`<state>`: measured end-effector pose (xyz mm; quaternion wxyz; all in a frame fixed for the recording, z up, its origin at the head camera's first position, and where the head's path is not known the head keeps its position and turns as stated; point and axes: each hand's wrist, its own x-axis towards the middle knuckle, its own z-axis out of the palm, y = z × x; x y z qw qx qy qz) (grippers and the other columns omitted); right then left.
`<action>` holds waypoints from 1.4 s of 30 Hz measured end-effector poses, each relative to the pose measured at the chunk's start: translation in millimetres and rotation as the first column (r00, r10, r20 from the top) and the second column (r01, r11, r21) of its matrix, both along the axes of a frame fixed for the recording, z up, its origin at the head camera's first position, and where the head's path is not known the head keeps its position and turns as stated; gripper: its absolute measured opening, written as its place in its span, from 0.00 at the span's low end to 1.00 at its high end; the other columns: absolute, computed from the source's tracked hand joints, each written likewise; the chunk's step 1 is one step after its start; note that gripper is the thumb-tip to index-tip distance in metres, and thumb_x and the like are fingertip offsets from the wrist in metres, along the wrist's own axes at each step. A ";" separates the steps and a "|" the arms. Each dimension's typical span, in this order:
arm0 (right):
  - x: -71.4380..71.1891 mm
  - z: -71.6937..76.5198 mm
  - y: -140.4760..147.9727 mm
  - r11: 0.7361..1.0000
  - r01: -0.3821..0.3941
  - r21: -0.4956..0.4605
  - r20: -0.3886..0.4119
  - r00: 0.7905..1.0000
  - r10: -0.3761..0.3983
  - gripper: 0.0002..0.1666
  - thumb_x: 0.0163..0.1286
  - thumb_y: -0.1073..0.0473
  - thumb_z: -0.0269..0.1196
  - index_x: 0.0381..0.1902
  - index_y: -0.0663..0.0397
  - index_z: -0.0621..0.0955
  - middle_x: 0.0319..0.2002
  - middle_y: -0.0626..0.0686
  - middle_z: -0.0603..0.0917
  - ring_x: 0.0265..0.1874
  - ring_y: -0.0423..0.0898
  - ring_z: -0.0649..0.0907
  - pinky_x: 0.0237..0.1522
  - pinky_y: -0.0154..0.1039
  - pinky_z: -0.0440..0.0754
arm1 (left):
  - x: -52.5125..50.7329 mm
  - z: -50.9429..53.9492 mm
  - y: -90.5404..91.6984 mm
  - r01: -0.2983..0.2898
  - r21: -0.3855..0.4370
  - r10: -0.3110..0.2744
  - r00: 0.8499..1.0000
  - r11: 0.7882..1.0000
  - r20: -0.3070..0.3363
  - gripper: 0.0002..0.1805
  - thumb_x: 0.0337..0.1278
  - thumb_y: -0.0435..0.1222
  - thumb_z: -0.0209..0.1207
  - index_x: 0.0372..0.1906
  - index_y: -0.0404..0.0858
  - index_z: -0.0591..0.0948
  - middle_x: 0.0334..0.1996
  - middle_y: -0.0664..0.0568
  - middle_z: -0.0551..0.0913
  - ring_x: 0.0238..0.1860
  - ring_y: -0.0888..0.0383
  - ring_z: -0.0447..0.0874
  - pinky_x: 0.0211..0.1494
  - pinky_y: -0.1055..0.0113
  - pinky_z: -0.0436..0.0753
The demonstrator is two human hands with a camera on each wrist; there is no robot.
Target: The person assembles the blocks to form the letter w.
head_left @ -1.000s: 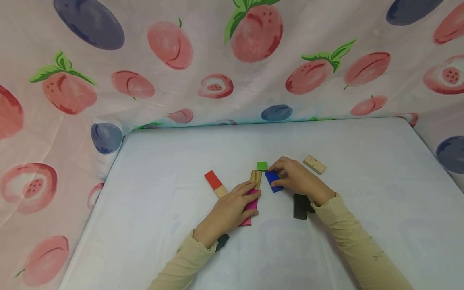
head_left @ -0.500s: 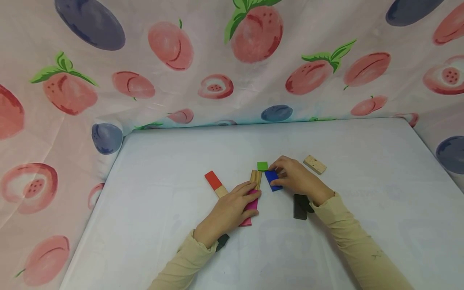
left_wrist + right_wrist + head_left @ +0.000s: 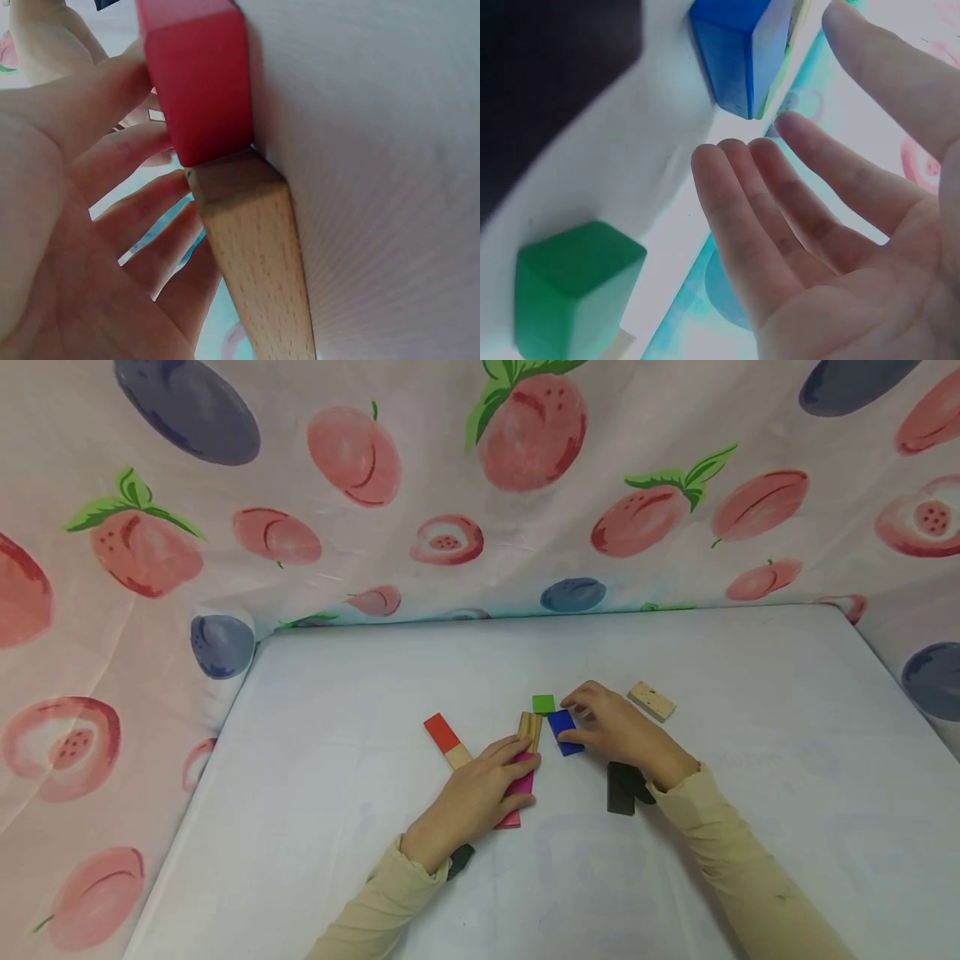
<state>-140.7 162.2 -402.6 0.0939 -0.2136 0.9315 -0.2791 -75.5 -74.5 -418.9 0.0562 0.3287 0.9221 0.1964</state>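
Observation:
My left hand (image 3: pixel 474 793) rests with loosely straight fingers over a magenta block (image 3: pixel 522 783) and the near ends of narrow wooden blocks (image 3: pixel 526 725). In the left wrist view its fingertips touch or nearly touch a red-pink block (image 3: pixel 201 97) and a wooden block (image 3: pixel 259 255). My right hand (image 3: pixel 613 727) hovers at the right of a blue block (image 3: pixel 564 732), fingers extended and gripping nothing. The right wrist view shows a gap between those fingers and the blue block (image 3: pixel 735 52). A small green block (image 3: pixel 543 704) lies just beyond the blue one.
A red block (image 3: pixel 440 732) meets a wooden piece (image 3: pixel 457 756), partly under the left hand. A plain wooden block (image 3: pixel 652 701) lies right of the right hand. Dark blocks (image 3: pixel 621 787) sit below the right wrist; another dark piece (image 3: pixel 460 862) is by the left sleeve.
The blue block has shifted slightly away from me, up toward the green block. My right fingers have then come off it. The left hand stays in place.

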 end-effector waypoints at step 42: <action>43.9 12.9 40.5 0.995 -0.057 0.080 -0.056 0.997 0.062 0.22 0.58 0.58 0.74 0.48 0.62 0.83 0.46 0.55 0.81 0.45 0.50 0.80 0.49 0.51 0.81 | -0.3 -2.4 0.6 -0.010 0.002 0.010 1.000 1.000 0.013 0.29 0.62 0.47 0.64 0.66 0.41 0.77 0.73 0.47 0.67 0.75 0.51 0.60 0.68 0.61 0.75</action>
